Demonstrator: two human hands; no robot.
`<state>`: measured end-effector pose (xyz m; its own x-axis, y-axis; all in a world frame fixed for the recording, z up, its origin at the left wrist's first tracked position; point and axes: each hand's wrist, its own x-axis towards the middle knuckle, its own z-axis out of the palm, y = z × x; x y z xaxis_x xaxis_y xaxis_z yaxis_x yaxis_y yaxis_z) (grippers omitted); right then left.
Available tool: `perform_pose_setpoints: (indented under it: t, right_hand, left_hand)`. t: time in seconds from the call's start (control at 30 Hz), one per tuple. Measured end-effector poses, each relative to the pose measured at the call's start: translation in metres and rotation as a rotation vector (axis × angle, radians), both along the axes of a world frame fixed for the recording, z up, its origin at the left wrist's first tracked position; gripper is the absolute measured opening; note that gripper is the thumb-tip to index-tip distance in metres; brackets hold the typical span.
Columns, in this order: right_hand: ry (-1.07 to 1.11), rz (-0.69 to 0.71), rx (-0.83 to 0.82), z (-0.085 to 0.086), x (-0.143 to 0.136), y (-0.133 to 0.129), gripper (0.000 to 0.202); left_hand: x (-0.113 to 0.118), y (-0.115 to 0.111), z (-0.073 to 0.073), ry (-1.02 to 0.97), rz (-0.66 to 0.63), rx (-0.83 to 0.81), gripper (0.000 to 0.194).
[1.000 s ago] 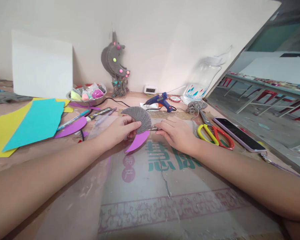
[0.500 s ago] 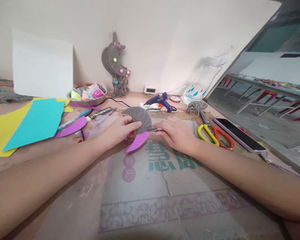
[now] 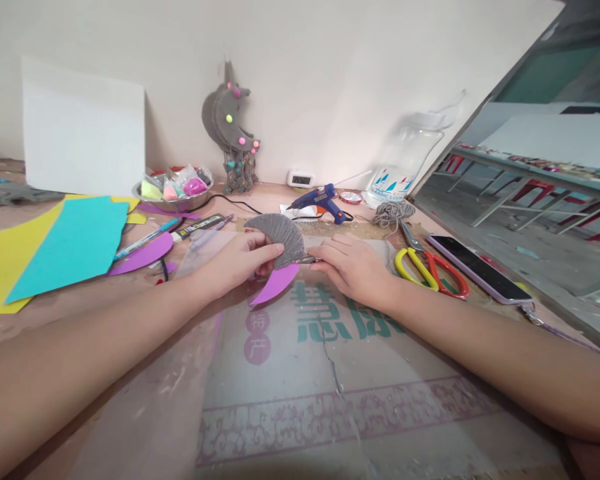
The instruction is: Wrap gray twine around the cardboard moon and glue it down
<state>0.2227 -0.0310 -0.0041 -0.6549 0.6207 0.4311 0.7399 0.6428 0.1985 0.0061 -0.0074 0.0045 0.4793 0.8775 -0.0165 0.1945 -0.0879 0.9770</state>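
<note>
My left hand [image 3: 250,257] is closed around a grey yarn-covered crescent [image 3: 283,237], thumb on its face and fingers behind. A purple crescent sheet [image 3: 276,283] shows from under the grey piece, its tip pointing down and left. At the crescent's right edge, my right hand [image 3: 350,267] pinches a thin metal tool [image 3: 309,259]. Most of that tool is hidden by the fingers, so its exact kind does not show. Both hands are above a printed plastic sheet [image 3: 280,373] on the table.
Behind the hands lie a blue glue gun [image 3: 323,199] and a grey yarn ball [image 3: 393,212]. Scissors [image 3: 433,273] and a phone [image 3: 480,270] are at right. Left are cyan sheet [image 3: 70,247], yellow sheet [image 3: 10,267], and a metal bowl [image 3: 180,202]. A decorated moon [image 3: 225,120] leans on the wall.
</note>
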Motion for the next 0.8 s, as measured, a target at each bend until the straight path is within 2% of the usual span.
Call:
perform_pose_setpoints:
  t: [0.1, 0.2, 0.33, 0.43, 0.5, 0.63, 0.73, 0.8]
  right_hand:
    - [0.046, -0.01, -0.002, -0.001, 0.002, 0.001, 0.028]
    - [0.154, -0.015, 0.01, 0.001, 0.004, -0.001, 0.027]
    - [0.132, 0.131, -0.062, 0.007, -0.001, -0.013, 0.031]
    - [0.1, 0.225, -0.139, 0.012, -0.008, -0.024, 0.042]
    - [0.214, 0.183, -0.199, 0.013, -0.013, -0.026, 0.039]
    - [0.615, -0.059, -0.41, 0.009, -0.017, -0.02, 0.023]
    - [0.854, -0.106, -0.632, 0.005, -0.018, -0.012, 0.032]
    - [0.9, -0.1, -0.719, 0.002, -0.018, -0.008, 0.038]
  left_hand:
    - [0.001, 0.0, -0.002, -0.058, 0.016, -0.026, 0.029]
    - [0.001, 0.001, -0.002, -0.014, 0.069, 0.032, 0.031]
    - [-0.001, 0.005, -0.005, -0.024, 0.095, 0.112, 0.03]
    - [-0.002, 0.006, -0.006, -0.014, 0.088, 0.139, 0.03]
    - [-0.001, 0.005, -0.005, 0.01, 0.084, 0.153, 0.03]
    - [0.001, 0.001, 0.002, 0.07, 0.084, 0.167, 0.032]
    - [0.001, -0.001, 0.006, 0.111, 0.064, 0.151, 0.032]
    - [0.001, -0.001, 0.005, 0.111, 0.049, 0.132, 0.031]
